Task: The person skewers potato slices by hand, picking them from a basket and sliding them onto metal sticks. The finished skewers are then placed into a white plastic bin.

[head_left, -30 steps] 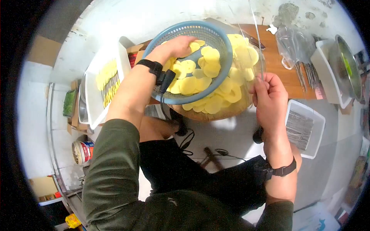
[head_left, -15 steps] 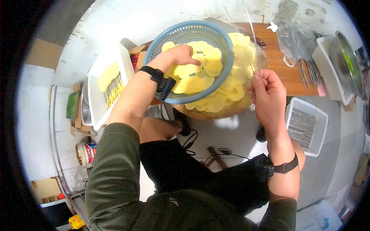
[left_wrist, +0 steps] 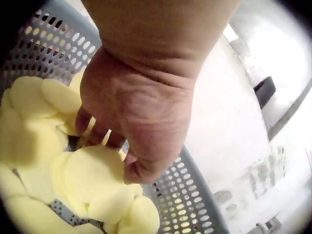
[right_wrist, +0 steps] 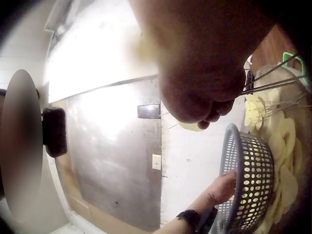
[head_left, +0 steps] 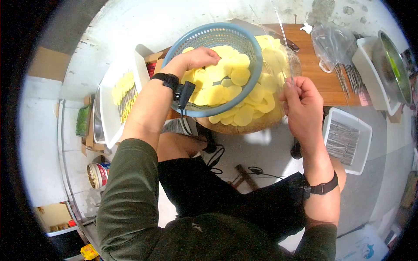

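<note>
A blue-grey perforated basket (head_left: 257, 65) holds many thin, round, pale yellow slices (head_left: 239, 76), which look like potato. Inside it is my left hand (head_left: 201, 58), its fingers bent down among the slices. In the left wrist view, the thumb meets one edge of a slice (left_wrist: 95, 173) and the other fingers reach behind it. To the right of the basket, my right hand (head_left: 305, 104) grips long thin metal skewers (head_left: 285, 41) that point up and away. A pale yellow piece (right_wrist: 191, 126) shows beneath that fist in the right wrist view.
More slices cover a round wooden board (head_left: 244, 128) beside the basket. A knife (head_left: 291, 45) lies behind it. White bins stand left (head_left: 106, 130), holding skewered slices, and right (head_left: 363, 130), holding metal skewers. A plastic bag (head_left: 333, 43) and a metal bowl (head_left: 389, 65) are at far right.
My left hand moved among the slices in the basket, dipping slightly then drawing a little left, and slices there shifted. My right hand keeps its grip on the skewers and has barely moved.
</note>
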